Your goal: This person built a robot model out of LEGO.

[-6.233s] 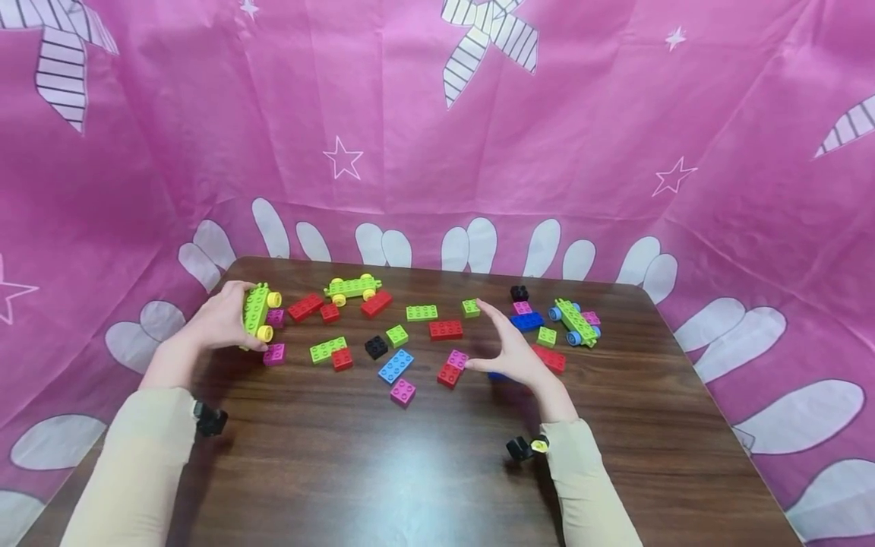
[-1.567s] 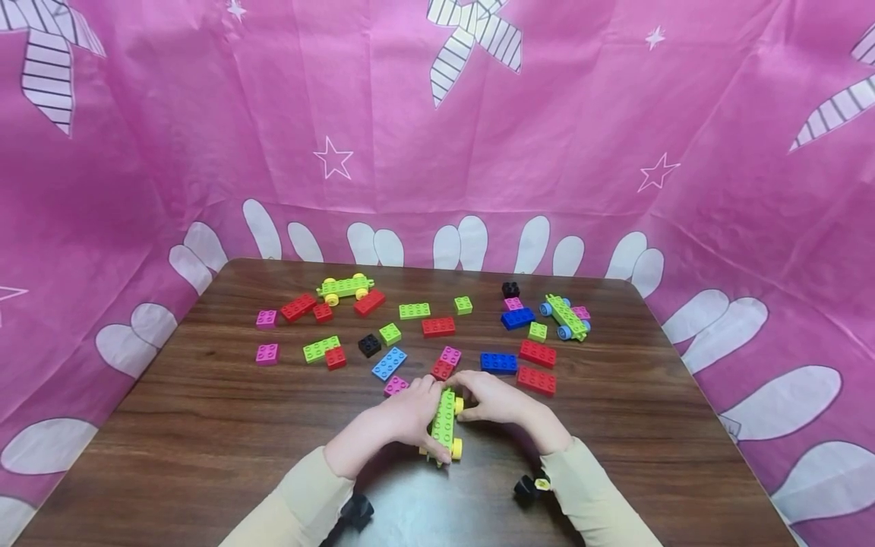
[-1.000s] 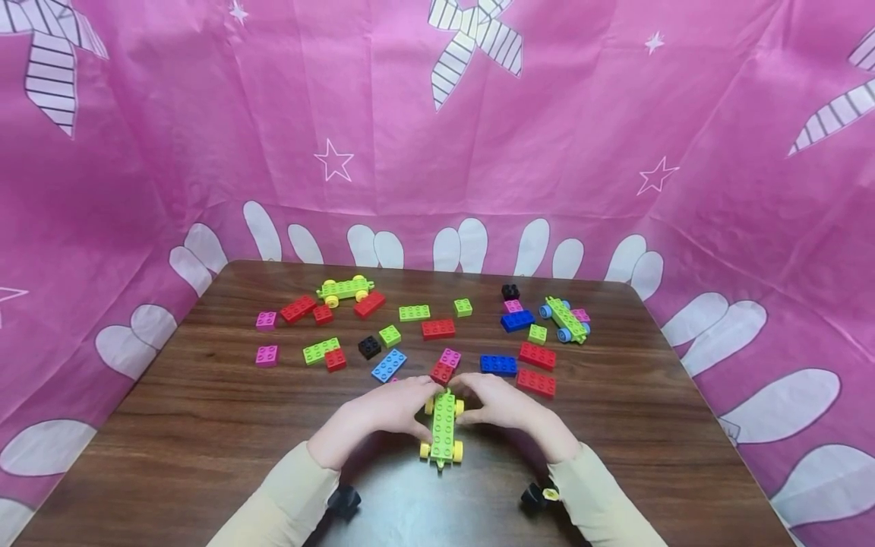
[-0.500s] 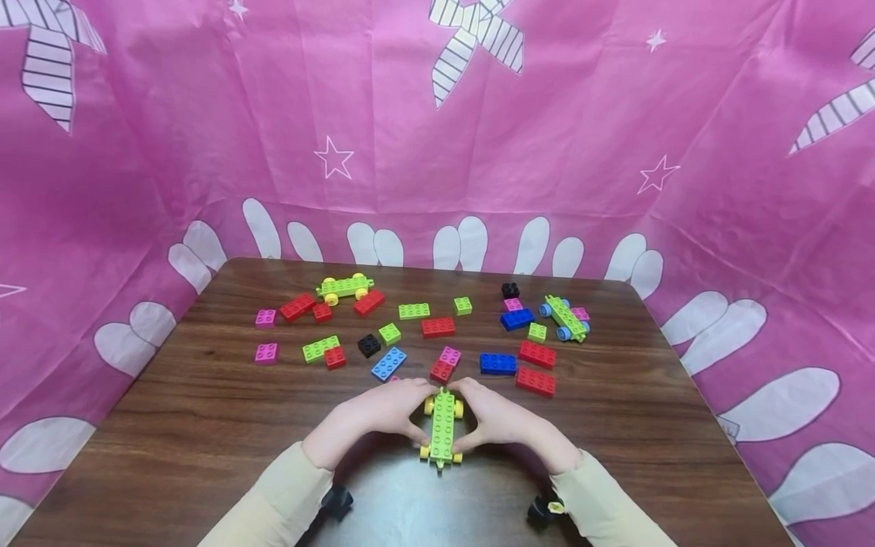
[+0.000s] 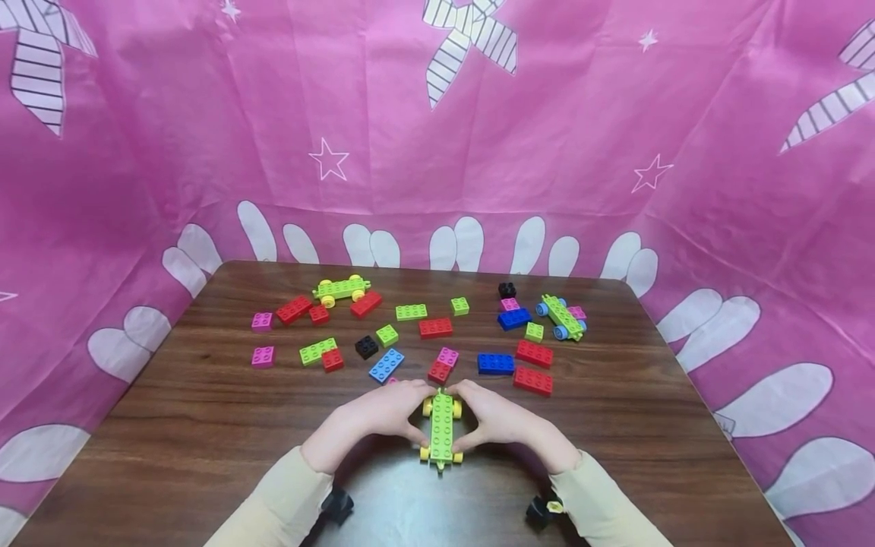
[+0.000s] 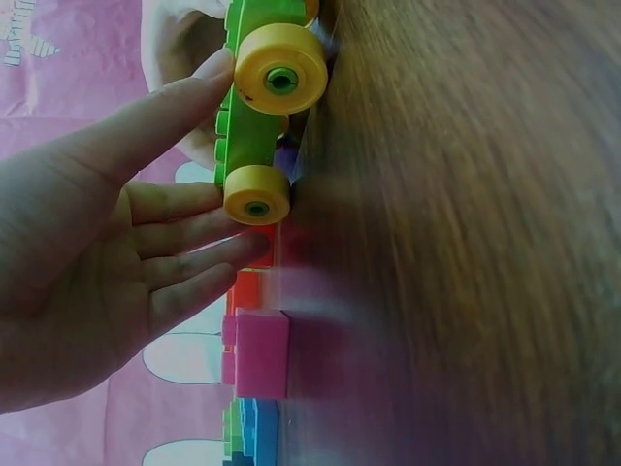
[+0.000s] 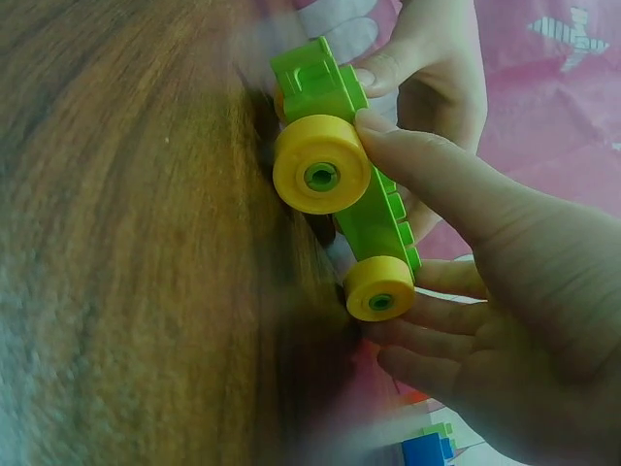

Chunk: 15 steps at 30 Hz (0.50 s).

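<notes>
A lime-green toy car base [image 5: 442, 427] with studs on top and yellow wheels [image 7: 321, 163] stands lengthwise at the front middle of the table. My left hand [image 5: 379, 412] holds it along the left side, thumb by the near wheel and fingers around the far end. Mirroring that from the right side, my right hand [image 5: 502, 415] grips it between thumb and fingers. In the left wrist view the left thumb [image 6: 165, 121] lies against the green body beside a wheel. A magenta brick [image 6: 260, 354] sits beyond the left fingers, mostly hidden in the head view.
Loose bricks lie beyond the hands, among them a light blue one [image 5: 386, 365], a red one [image 5: 439, 371] and a dark blue one [image 5: 495, 364]. Two more car bases stand farther back, one yellow-wheeled [image 5: 342, 289], one blue-wheeled [image 5: 562, 317]. Pink cloth [image 5: 410, 175] surrounds the table [image 5: 171, 456].
My left hand has brought the yellow-wheeled car base from the table's left side to the front middle. My right hand has come in beside it. Over the last half second both hands stay almost still.
</notes>
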### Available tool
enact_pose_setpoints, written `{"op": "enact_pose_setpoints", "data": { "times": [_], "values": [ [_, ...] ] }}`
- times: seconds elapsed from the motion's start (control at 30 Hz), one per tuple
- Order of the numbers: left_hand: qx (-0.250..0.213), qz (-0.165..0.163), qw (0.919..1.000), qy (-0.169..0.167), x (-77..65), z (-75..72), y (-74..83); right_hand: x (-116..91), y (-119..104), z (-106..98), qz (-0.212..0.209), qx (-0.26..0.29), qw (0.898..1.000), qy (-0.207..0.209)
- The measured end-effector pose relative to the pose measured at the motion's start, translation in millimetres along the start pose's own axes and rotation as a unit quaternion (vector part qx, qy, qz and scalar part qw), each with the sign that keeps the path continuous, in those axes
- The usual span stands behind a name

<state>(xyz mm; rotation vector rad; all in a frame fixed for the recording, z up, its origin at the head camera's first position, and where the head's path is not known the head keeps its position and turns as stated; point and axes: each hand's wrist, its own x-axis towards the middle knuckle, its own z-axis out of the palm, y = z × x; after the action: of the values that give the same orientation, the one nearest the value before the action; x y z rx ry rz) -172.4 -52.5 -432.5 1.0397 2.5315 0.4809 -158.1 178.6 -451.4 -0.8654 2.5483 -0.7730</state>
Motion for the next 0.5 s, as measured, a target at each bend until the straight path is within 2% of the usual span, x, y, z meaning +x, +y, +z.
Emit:
{"op": "enact_pose_setpoints", "data": {
  "times": [0.3, 0.5],
  "values": [
    [0.002, 0.000, 1.0000, 0.002, -0.3, -0.7, 2.5, 1.0, 1.3, -0.9, 0.003, 0.008, 1.000, -0.011],
    [0.016, 0.003, 0.9998, 0.010, 0.1, -0.6, 1.3, 2.0, 5.0, -1.0, -0.010, 0.007, 1.000, -0.009]
  ]
}}
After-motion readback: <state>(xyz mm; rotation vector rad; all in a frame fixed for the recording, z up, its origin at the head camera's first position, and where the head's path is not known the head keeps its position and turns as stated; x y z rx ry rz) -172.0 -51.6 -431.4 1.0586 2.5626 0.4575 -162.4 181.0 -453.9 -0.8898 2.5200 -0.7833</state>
